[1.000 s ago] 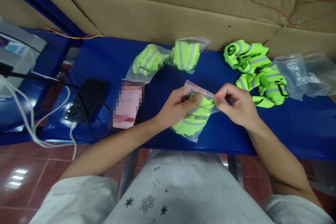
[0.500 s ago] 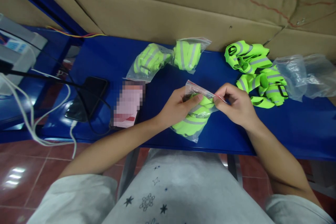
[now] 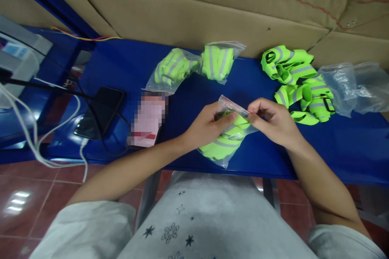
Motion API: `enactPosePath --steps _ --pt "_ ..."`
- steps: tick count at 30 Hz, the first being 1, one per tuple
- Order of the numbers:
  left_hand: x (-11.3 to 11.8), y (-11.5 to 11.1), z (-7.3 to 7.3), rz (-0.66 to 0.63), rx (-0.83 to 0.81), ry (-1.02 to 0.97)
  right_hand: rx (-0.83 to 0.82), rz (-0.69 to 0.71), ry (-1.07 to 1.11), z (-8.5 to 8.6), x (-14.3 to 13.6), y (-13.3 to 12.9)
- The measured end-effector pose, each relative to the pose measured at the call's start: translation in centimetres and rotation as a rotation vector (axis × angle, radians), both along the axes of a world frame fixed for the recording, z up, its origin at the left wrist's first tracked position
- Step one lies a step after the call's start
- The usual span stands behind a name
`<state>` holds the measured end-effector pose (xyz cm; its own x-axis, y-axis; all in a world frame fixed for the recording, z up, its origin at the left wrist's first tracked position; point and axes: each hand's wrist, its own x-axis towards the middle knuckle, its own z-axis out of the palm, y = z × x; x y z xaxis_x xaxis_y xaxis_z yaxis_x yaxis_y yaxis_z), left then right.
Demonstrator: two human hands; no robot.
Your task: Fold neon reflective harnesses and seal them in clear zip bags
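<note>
Close to the table's front edge, a clear zip bag [image 3: 226, 158] holds folded neon-yellow reflective strapping [image 3: 223, 145] with grey stripes. My left hand [image 3: 209, 125] is closed on the bag's left side, thumb across its upper part. The thumb and fingers of my right hand [image 3: 270, 119] pinch the red-lined zip edge at the top right corner. Past my hands lie two filled zip bags, one on the left [image 3: 174, 68] and one on the right [image 3: 217, 60]. Right of my right hand are loose reflective straps in an upper bundle [image 3: 287, 64] and a lower bundle [image 3: 316, 99] with a black buckle.
Clear plastic bags [image 3: 364, 89] lie at the far right of the blue table [image 3: 188, 109]. On the left are a phone with a lit, blurred screen [image 3: 147, 121], a dark phone [image 3: 100, 113] and white cables [image 3: 39, 149]. A cardboard-covered wall [image 3: 182, 8] borders the back.
My right hand has shifted slightly along the zip edge, with its fingers still pinched there. The bag in my hands has tilted a little; the other things lie as before.
</note>
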<state>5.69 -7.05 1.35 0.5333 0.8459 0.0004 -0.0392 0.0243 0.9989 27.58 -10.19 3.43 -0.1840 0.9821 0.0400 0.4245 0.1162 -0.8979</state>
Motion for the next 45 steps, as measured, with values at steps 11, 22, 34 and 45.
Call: enactPosePath --steps 11,22,34,45 --pt "0.17 -0.12 -0.31 -0.045 0.044 0.056 0.040 0.036 -0.103 -0.23 -0.16 -0.10" --pt "0.23 -0.30 -0.41 -0.048 0.039 0.134 0.052 0.016 -0.104 -0.50 -0.58 -0.18" --pt "0.08 -0.42 -0.54 -0.101 0.111 0.306 0.006 0.070 -0.069 -0.88 -0.58 -0.28" --pt "-0.03 -0.52 -0.10 -0.211 0.139 0.318 -0.054 0.067 -0.046 -1.02 -0.81 -0.42"
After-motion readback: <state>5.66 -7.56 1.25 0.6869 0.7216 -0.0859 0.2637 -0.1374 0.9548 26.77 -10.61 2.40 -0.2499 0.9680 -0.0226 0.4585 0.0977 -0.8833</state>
